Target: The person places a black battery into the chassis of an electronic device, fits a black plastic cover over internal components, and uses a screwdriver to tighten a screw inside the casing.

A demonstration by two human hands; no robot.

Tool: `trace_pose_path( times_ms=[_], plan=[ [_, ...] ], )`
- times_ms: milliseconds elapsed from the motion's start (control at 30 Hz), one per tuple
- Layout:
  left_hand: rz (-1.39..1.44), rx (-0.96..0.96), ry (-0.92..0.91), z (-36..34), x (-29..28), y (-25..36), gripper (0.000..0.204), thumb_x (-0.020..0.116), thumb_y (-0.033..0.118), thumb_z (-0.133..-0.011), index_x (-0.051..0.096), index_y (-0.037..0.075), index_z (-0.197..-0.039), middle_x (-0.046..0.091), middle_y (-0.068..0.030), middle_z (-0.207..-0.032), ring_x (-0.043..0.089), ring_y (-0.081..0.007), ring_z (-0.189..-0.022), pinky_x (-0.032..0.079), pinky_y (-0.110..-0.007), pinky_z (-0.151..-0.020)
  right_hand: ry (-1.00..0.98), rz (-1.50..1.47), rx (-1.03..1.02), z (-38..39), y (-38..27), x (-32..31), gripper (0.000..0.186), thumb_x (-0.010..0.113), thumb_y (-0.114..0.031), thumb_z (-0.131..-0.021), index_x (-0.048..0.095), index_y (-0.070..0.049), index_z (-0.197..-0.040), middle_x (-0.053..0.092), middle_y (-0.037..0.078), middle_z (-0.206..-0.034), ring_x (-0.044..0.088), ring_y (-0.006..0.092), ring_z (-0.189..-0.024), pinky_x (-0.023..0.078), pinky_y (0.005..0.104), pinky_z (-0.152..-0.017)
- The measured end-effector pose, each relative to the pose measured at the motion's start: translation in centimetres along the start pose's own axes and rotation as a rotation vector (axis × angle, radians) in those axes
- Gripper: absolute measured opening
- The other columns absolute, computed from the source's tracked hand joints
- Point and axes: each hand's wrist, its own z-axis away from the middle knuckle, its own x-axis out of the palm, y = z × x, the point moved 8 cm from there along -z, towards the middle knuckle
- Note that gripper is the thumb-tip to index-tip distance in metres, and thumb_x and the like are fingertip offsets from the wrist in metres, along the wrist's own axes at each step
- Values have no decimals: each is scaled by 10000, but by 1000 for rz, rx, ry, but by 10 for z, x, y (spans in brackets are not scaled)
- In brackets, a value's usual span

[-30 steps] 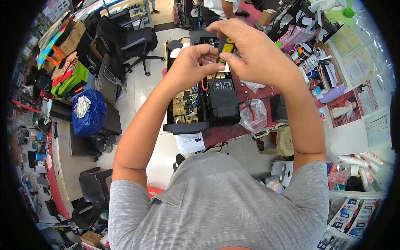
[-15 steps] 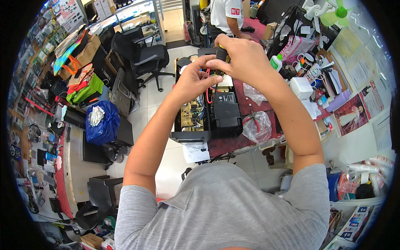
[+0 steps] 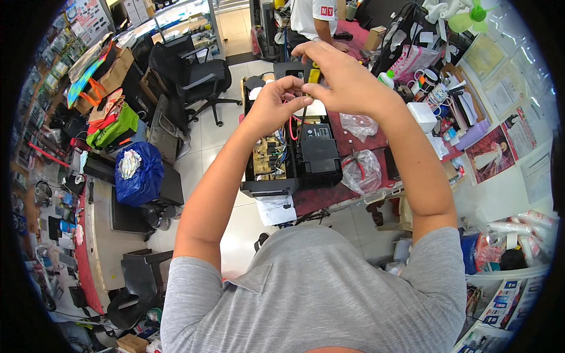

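Note:
My right hand (image 3: 344, 79) grips a yellow-and-black screwdriver (image 3: 314, 75), whose dark shaft points down into an opened black electronic device (image 3: 268, 187) on the bench. My left hand (image 3: 272, 107) is beside it, its curled fingers close to the shaft; what they hold, if anything, is hidden. Under and in front of both hands, the device shows a circuit board (image 3: 269, 154) with wires, a loop of red wire (image 3: 292, 129) and a black battery block (image 3: 319, 154). Plastic bags (image 3: 360, 172) lie to the right of the device on the red bench top.
A co-worker in a white shirt (image 3: 309, 20) stands beyond the bench. Black office chair (image 3: 197, 79) is at back left; blue bag (image 3: 138, 179) and cluttered shelves line the left. The red bench (image 3: 376, 144) holds cups, papers and a white box (image 3: 421, 116) at right.
The view has tilted, bringing more of the co-worker into sight. My hands drew closer around the screwdriver half a second ago; now my right fingers sit higher, showing more of the yellow handle.

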Motion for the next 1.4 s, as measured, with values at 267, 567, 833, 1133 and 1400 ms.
trace_pose_path(
  times_ms=[267,567,833,1133,1400],
  plan=[
    [55,14,101,-2,6,1,305,805,141,-881,650,41,-1124,655,9,-936,613,-71,-890,531,-258,-826,-110,227,130,-2,3,-2,473,747,-357,-849,605,-49,-1179,680,185,-1072,678,375,-1002,548,466,-841],
    [-61,66,21,-2,1,-14,310,678,96,-975,632,2,-1267,691,1,-1087,629,-70,-981,526,-271,-865,-328,341,385,-7,3,4,466,748,-253,-847,579,-50,-1230,696,199,-1083,683,369,-1023,548,454,-853],
    [191,163,-5,0,8,5,186,710,90,-958,654,47,-1130,657,38,-1031,579,-50,-998,483,-252,-880,-438,315,474,-4,14,10,534,765,-262,-832,536,-19,-1249,648,242,-1100,675,367,-1034,559,476,-818],
    [137,103,-16,1,10,1,128,698,109,-973,646,28,-1056,660,50,-985,577,-28,-872,478,-223,-787,-238,263,286,0,4,5,482,780,-328,-837,593,-66,-1197,688,148,-1048,691,363,-953,557,451,-795],
    [264,57,-146,-1,9,2,196,715,104,-959,662,35,-1135,680,23,-1029,596,-37,-935,480,-226,-846,-289,45,221,-2,1,4,500,769,-358,-825,572,-41,-1157,669,183,-1123,692,362,-968,561,459,-770]
  ],
)
